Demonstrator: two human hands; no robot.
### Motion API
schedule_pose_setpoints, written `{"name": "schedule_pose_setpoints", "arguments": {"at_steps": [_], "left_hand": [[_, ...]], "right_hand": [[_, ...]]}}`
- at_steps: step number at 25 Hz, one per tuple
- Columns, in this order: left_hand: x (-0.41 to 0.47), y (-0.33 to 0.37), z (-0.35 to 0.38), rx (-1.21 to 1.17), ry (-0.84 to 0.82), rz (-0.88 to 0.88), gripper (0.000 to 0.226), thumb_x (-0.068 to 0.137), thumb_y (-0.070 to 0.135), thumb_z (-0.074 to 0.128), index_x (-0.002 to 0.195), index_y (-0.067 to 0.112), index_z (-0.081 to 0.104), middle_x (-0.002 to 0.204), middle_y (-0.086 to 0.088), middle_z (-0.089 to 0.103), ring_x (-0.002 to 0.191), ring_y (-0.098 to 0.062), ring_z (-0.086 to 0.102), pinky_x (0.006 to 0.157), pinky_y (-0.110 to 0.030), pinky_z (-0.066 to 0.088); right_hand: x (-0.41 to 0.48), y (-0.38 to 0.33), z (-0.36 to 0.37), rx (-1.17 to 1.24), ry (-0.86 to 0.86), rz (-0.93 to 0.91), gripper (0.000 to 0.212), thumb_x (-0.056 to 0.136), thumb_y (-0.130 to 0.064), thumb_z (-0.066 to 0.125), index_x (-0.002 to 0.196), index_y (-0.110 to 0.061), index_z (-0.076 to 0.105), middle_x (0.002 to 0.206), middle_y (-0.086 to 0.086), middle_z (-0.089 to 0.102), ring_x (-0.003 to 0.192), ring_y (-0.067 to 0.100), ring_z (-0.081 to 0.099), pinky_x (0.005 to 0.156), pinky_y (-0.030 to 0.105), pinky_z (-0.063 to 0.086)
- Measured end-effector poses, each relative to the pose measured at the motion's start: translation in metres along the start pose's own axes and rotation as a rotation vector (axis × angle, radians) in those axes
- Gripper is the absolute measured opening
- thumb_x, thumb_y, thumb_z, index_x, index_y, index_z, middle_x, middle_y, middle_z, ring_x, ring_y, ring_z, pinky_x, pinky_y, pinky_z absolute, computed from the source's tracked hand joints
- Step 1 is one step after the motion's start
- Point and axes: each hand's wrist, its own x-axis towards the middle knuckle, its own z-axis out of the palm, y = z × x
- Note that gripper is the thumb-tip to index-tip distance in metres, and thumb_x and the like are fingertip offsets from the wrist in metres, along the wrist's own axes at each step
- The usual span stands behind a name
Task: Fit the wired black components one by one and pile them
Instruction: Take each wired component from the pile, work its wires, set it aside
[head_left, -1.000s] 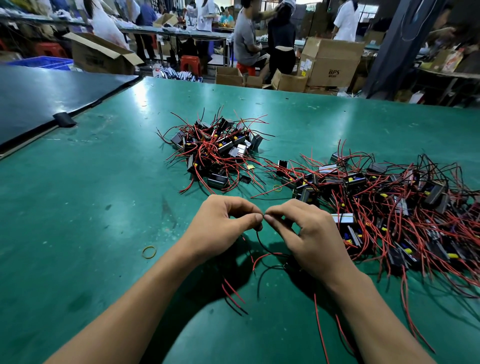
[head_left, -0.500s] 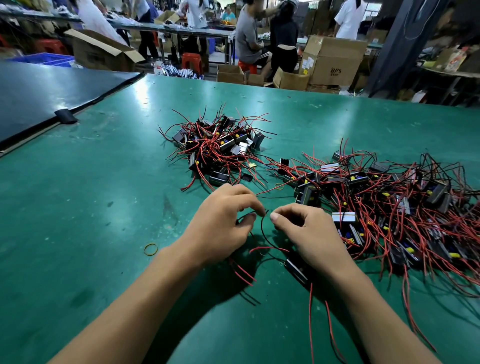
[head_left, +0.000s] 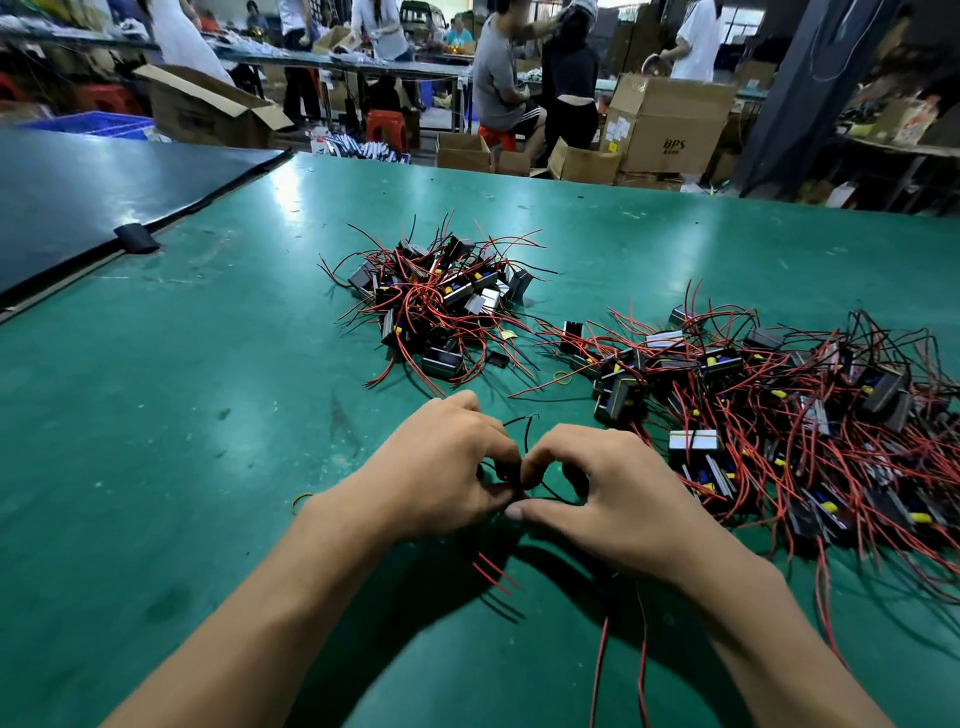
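Observation:
My left hand and my right hand meet fingertip to fingertip low over the green table, each pinching thin black wires that loop up between them. Red wires trail out from under the hands; the component they belong to is hidden. A smaller pile of black wired components lies behind the hands. A larger, spread-out pile lies to the right.
A yellow rubber band lies by my left wrist. A dark mat with a black clip covers the table's far left. Cardboard boxes and several people stand beyond the far edge.
My hands have drawn closer together, thumbs and fingertips now touching around the wires. The black component seen under my right hand half a second ago is now hidden.

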Motion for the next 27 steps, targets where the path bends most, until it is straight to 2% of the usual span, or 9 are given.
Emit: {"name": "schedule_pose_setpoints", "arguments": {"at_steps": [3,7,9,11,13,15,18,21,27], "left_hand": [[0.000,0.000,0.000,-0.046,0.015,0.002,0.009,0.082,0.027,0.076,0.079,0.019,0.076,0.063,0.015,0.048,0.073,-0.017,0.043,0.067,-0.019,0.029],[0.001,-0.001,0.003,-0.088,0.034,-0.031,0.007,0.083,0.022,0.075,0.078,0.017,0.072,0.060,0.016,0.046,0.077,-0.018,0.042,0.068,-0.031,0.037],[0.001,-0.002,0.004,-0.095,0.055,-0.036,0.006,0.083,0.020,0.074,0.078,0.017,0.072,0.063,0.012,0.052,0.079,-0.021,0.046,0.070,-0.039,0.042],[0.001,-0.003,0.006,-0.099,0.082,-0.028,0.005,0.084,0.019,0.073,0.079,0.017,0.072,0.065,0.011,0.055,0.078,-0.022,0.047,0.069,-0.040,0.042],[0.001,-0.004,0.007,-0.096,0.108,-0.027,0.005,0.084,0.017,0.073,0.088,0.019,0.076,0.069,0.010,0.058,0.077,-0.020,0.047,0.070,-0.033,0.042],[0.002,-0.005,0.008,-0.107,0.122,-0.022,0.010,0.083,0.018,0.075,0.093,0.021,0.078,0.072,0.011,0.060,0.074,-0.012,0.046,0.069,-0.020,0.035],[0.002,-0.004,0.008,-0.181,0.194,-0.050,0.003,0.082,0.023,0.078,0.084,0.020,0.078,0.068,0.016,0.057,0.069,0.001,0.048,0.068,-0.011,0.033],[0.002,-0.005,0.011,-0.259,0.278,-0.139,0.004,0.086,0.022,0.074,0.083,0.019,0.075,0.071,0.014,0.066,0.068,-0.003,0.057,0.066,-0.017,0.042],[0.004,-0.002,0.017,-0.373,0.379,-0.190,0.004,0.088,0.014,0.071,0.087,0.013,0.075,0.070,0.007,0.071,0.063,0.000,0.062,0.064,-0.010,0.044]], "right_hand": [[0.000,-0.001,0.001,-0.070,0.003,-0.035,0.032,0.072,-0.058,0.075,0.089,-0.035,0.062,0.077,-0.034,0.055,0.072,-0.010,0.049,0.068,0.014,0.028],[-0.001,-0.005,0.006,-0.165,0.047,-0.088,0.021,0.081,-0.046,0.073,0.092,-0.031,0.064,0.088,-0.018,0.062,0.071,0.000,0.046,0.067,0.023,0.029],[-0.001,-0.005,0.006,-0.083,0.060,-0.052,0.012,0.086,-0.037,0.073,0.092,-0.030,0.066,0.085,-0.019,0.059,0.068,-0.003,0.045,0.067,0.023,0.034],[0.000,-0.002,0.007,0.051,0.087,0.009,0.008,0.087,-0.030,0.075,0.089,-0.028,0.067,0.081,-0.020,0.060,0.068,-0.001,0.051,0.067,0.025,0.043],[0.001,0.003,0.007,0.182,0.155,0.112,0.009,0.088,-0.025,0.075,0.084,-0.025,0.067,0.075,-0.020,0.064,0.060,0.005,0.053,0.059,0.018,0.042],[0.002,0.008,0.008,0.276,0.203,0.222,0.012,0.089,-0.025,0.074,0.082,-0.025,0.065,0.071,-0.022,0.064,0.056,0.002,0.051,0.055,0.013,0.037],[0.002,0.015,0.009,0.406,0.228,0.335,0.010,0.091,-0.024,0.071,0.084,-0.024,0.063,0.077,-0.013,0.072,0.067,0.003,0.062,0.066,0.023,0.046],[0.002,0.016,0.010,0.545,0.243,0.366,0.007,0.093,-0.022,0.070,0.089,-0.020,0.064,0.082,-0.004,0.076,0.071,0.001,0.066,0.070,0.023,0.046],[0.002,0.011,0.014,0.578,0.240,0.306,0.004,0.089,-0.020,0.074,0.088,-0.020,0.071,0.082,0.000,0.076,0.079,0.016,0.072,0.076,0.031,0.056]]}}
